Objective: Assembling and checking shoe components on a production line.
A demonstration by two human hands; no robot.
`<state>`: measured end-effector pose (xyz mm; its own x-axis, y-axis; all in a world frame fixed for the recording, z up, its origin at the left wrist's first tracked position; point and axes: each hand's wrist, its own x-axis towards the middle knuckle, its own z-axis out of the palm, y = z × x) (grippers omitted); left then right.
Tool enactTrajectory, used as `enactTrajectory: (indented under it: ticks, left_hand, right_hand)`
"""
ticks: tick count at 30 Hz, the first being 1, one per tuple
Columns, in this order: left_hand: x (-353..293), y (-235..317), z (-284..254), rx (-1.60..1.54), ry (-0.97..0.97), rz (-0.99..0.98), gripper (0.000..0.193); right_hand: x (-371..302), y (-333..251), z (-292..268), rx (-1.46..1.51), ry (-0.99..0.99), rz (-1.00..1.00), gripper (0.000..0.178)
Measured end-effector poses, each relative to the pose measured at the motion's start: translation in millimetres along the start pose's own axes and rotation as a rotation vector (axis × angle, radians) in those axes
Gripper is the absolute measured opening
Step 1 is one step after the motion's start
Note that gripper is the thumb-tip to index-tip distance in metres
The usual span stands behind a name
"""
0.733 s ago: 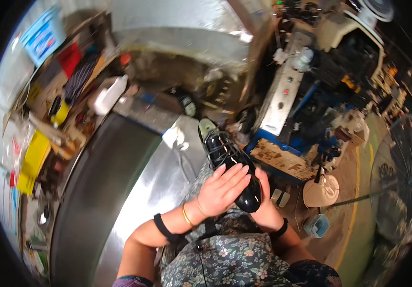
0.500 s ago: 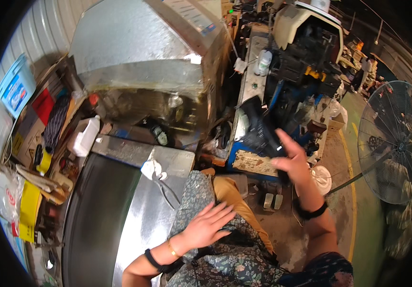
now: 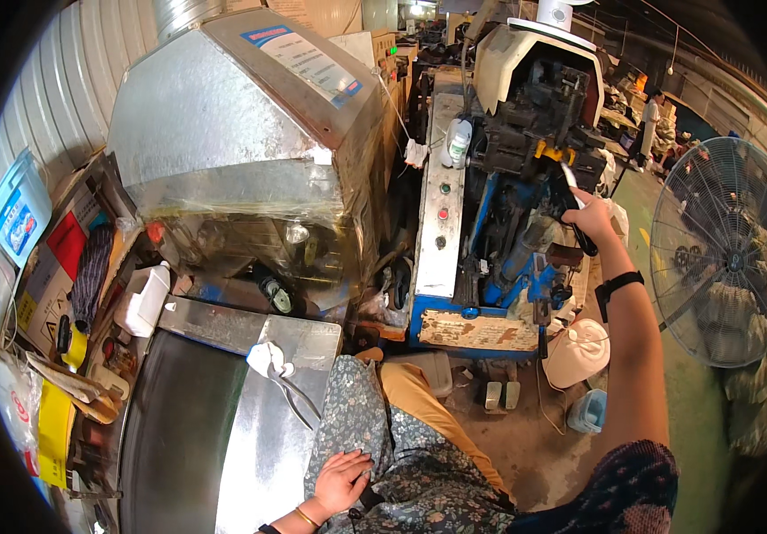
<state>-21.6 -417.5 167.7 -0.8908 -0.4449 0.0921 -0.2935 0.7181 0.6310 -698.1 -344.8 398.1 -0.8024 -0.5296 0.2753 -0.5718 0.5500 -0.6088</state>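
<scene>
My right hand (image 3: 592, 219) is reached out over the blue machine (image 3: 517, 267) with the black workings, its fingers closed round a narrow black object with a white edge (image 3: 570, 178). That object is seen nearly edge-on, so its kind is unclear; it may be a shoe upper. My left hand (image 3: 343, 481) lies on the floral apron (image 3: 348, 400) over my lap, holding nothing, its fingers resting on the cloth. Beyond it, pliers (image 3: 294, 396) lie on the metal plate (image 3: 254, 445) beside a crumpled white wad (image 3: 268, 360).
A dark conveyor belt (image 3: 183, 427) runs at the left into a metal hood (image 3: 214, 107). A white jug (image 3: 143, 301) stands beside it. On the machine's panel is a white bottle (image 3: 456, 144). A large fan (image 3: 726, 254) stands at the right; a cream container (image 3: 577, 353) sits below.
My right hand has moved away and up over the machine with the black object, which was blurred lower down before. My left hand has drawn back down onto my lap. The view has shifted slightly.
</scene>
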Motion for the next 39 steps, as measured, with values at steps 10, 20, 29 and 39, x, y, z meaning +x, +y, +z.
enactTrajectory:
  ticks: [10,20,29,39]
  left_hand:
    - [2.1,3.5,8.0,0.028,0.099,0.029,0.021]
    - [-0.8,-1.2,13.8,0.012,0.088,-0.013,0.022]
    - [-4.0,5.7,15.3,0.012,0.162,0.039,0.022]
    - [5.8,1.2,18.7,0.011,0.126,0.068,0.024]
  right_hand:
    - [-50.9,-21.5,45.9,-0.495,0.082,-0.035,0.078]
    - [-41.2,-22.7,50.5,-0.468,0.131,-0.027,0.071]
    - [14.7,-31.7,52.3,-0.407,0.053,0.067,0.074]
    - [46.0,-41.3,38.7,-0.417,0.074,0.101,0.075]
